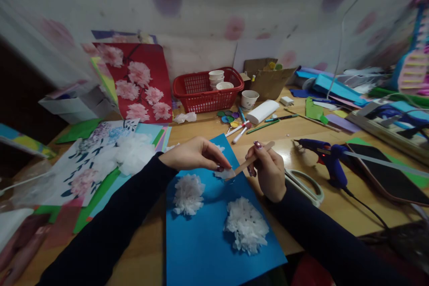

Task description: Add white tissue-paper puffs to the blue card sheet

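Observation:
My left hand (209,156) pinches a small white paper petal (225,174) above the blue sheet (201,250). In my right hand (268,170) is a flat wooden craft stick (247,164), its lower tip touching or very close to the petal. Two ruffled white paper flowers lie on the sheet: one at the left (188,194), the larger one at the lower right (246,225). Part of another white piece (220,148) shows near the top of the sheet, mostly behind my left hand.
A blue glue gun (326,158) with a lit red light lies right of green-handled scissors (304,185) and beside a phone (385,170). Behind are a red basket (208,98) with cups, a paper cup (250,99), brushes (241,132) and a red flower picture (144,85). White tissue (130,154) sits left.

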The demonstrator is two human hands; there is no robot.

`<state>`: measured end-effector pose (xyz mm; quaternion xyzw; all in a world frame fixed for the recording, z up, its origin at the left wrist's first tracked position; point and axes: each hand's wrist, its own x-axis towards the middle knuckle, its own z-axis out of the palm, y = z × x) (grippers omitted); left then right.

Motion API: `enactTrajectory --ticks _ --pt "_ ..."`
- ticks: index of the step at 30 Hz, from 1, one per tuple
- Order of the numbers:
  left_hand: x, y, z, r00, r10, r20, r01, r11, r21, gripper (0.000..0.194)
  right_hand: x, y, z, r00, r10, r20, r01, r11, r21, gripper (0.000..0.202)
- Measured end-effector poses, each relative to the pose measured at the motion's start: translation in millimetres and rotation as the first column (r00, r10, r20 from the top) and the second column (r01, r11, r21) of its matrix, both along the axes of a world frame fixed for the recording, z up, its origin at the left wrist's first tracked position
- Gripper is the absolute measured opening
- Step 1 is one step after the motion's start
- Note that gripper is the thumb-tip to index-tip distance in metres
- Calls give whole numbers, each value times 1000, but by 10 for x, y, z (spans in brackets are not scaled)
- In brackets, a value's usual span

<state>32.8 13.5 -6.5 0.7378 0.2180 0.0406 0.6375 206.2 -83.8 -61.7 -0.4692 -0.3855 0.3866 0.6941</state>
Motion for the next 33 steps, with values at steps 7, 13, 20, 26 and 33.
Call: enactTrajectory --ticks 7,13,20,26,33 --pt "8 -64 48 996 -85 9 85 990 -115 24 -2 14 16 999 -2 35 4 999 -38 39" --pt "39 -89 -3 998 -49 38 56 976 -211 24 -3 26 15 999 33 18 -32 995 -96 39" --pt "59 -54 -66 1000 6 29 -5 999 -33 12 -32 -6 19 997 76 4 -76 992 -104 39" --pt "77 -60 -30 998 23 -63 -17 994 106 19 -19 -2 17 996 82 -17 -83 993 -85 37" --pt "90 -91 -3 993 30 -115 -7 980 198 21 -6 -1 12 997 74 -30 -76 993 -90 37"
